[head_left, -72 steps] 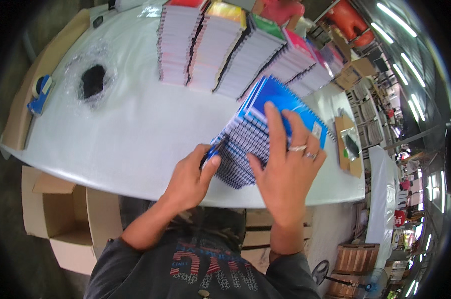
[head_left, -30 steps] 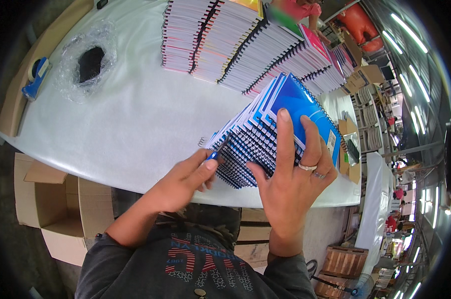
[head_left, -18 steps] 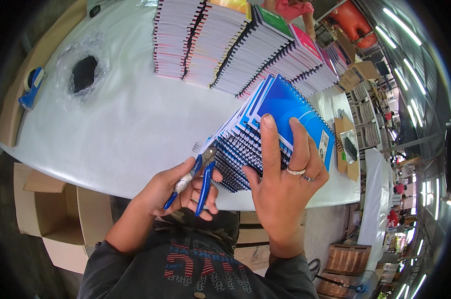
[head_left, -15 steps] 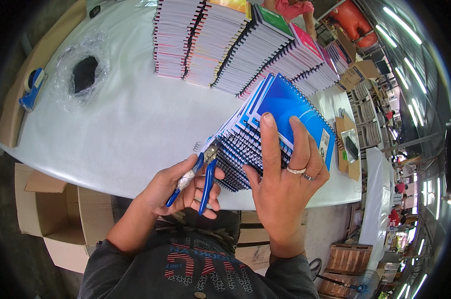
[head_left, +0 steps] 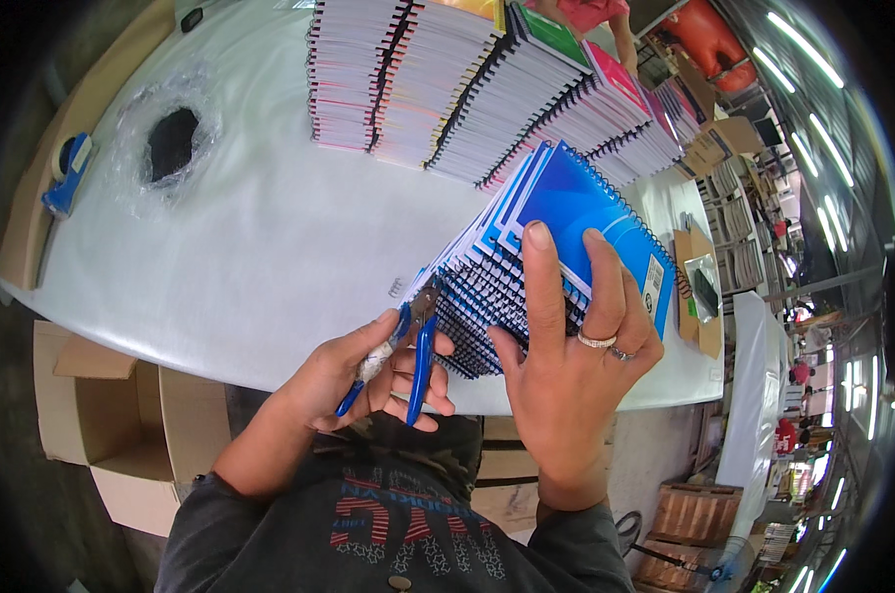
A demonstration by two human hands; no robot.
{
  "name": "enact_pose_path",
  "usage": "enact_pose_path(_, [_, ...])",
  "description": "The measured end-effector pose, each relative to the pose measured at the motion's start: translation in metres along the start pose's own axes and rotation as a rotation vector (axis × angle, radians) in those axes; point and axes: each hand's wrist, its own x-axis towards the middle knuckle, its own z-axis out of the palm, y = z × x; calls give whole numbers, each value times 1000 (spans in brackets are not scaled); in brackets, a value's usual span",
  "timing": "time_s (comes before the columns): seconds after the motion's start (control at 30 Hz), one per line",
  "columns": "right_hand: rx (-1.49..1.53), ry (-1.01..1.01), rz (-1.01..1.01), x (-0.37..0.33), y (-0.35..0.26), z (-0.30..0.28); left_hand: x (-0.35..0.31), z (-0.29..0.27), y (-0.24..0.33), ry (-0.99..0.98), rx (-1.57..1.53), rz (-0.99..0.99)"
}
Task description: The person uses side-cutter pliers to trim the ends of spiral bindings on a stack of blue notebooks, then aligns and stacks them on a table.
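While the person leans in at the counter's near edge, the left hand (head_left: 364, 371) holds a pair of blue-handled pliers (head_left: 424, 371), its grip loose and the handles spread apart. The right hand (head_left: 576, 361) is spread wide over the pile of notebooks (head_left: 492, 282), fingertips on the top cover, thumb by the coils.

I'd judge the work on this pile to be midway: the pliers' nose sits at its left corner among the coil ends, and a loose wire coil pokes out just beside it over the counter (head_left: 250, 257). Which ends are done and which remain, I can't tell from here.

The pile stands near the counter's front edge, right of the middle. It leans and fans a little, with bright blue covers, white pages and dark coils massed toward the person.
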Motion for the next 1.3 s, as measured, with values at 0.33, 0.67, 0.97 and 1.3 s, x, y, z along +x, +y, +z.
enact_pose_path(0.33, [-144,174,-6,3,0,10,-3,26,2,664,1462,298])
enact_pose_path(0.67, [-41,25,-8,-1,1,3,1,-15,-14,-141,-114,63])
enact_pose_path(0.97, [-18,22,21,0,-2,5,-1,9,-18,623,1296,363])
enact_pose_path(1.3, [-7,18,17,-1,0,1,-1,-13,-14,4,28,67])
